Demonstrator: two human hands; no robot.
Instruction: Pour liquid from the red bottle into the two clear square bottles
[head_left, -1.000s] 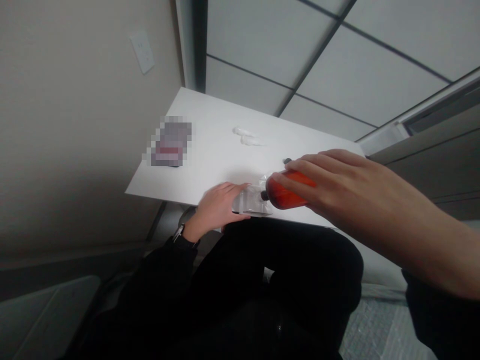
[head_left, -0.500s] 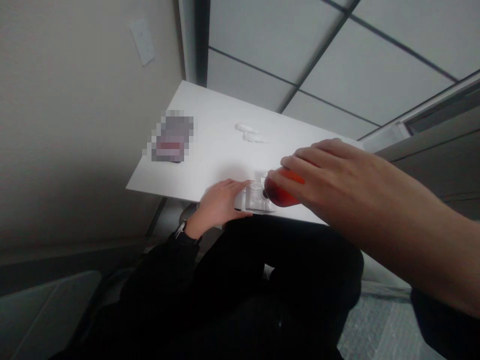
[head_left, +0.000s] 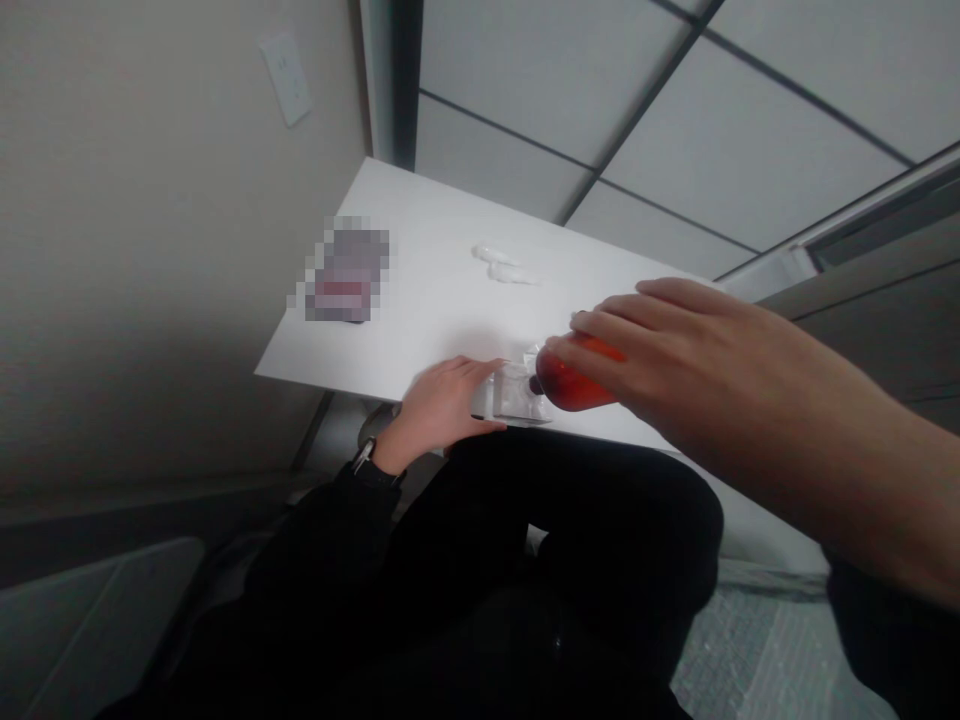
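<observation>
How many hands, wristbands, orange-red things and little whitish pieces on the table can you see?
Hands: 2, left hand and right hand
Wristband: 1
Orange-red thing: 1
Whitish pieces: 2, it seems
Total: 6

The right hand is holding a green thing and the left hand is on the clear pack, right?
Not quite, it isn't green: the head view shows the right hand holding an orange-red thing. The left hand is on the clear pack, as you said.
</observation>
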